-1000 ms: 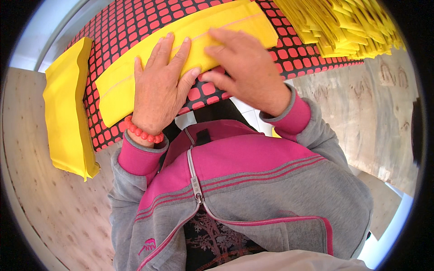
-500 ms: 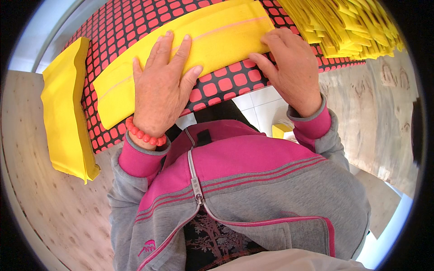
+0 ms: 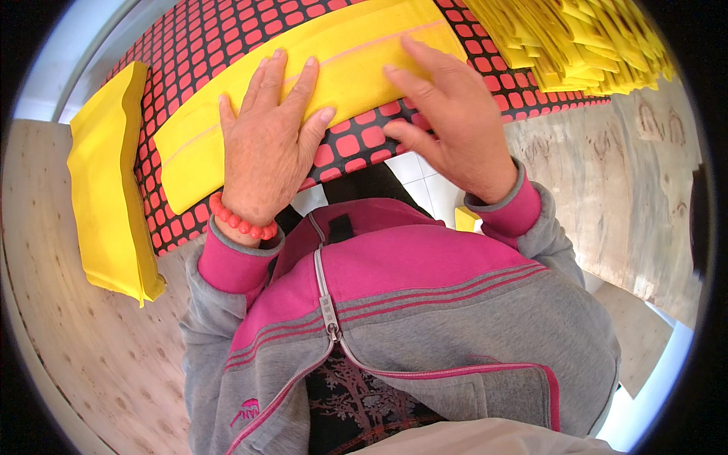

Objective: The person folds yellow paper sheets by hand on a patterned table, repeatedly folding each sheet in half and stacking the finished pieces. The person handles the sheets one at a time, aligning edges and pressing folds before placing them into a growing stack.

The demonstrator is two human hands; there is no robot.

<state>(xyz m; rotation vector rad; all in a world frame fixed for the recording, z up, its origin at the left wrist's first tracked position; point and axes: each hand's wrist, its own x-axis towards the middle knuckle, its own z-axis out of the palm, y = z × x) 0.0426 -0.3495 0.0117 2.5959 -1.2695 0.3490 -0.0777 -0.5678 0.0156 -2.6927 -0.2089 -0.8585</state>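
A long folded piece of yellow fabric (image 3: 341, 72) with a thin pink line along it lies flat across a black cloth patterned with red squares (image 3: 220, 34). My left hand (image 3: 265, 144) rests flat on its left half, fingers spread, a red bead bracelet at the wrist. Over the right part of the fabric's near edge is my right hand (image 3: 459, 114), fingers apart and holding nothing. Whether its fingertips touch the fabric I cannot tell.
To the left stands a stack of folded yellow fabric (image 3: 106, 182) on a wooden board (image 3: 61, 303). A heap of yellow folded pieces (image 3: 576, 45) lies at the far right, beyond another wooden surface (image 3: 607, 174). Below, a small yellow thing (image 3: 465, 219) shows near the white floor tiles.
My right hand has moved left from the fabric's right end, and its fingers have opened from a curl. My left hand stays in place on the fabric.
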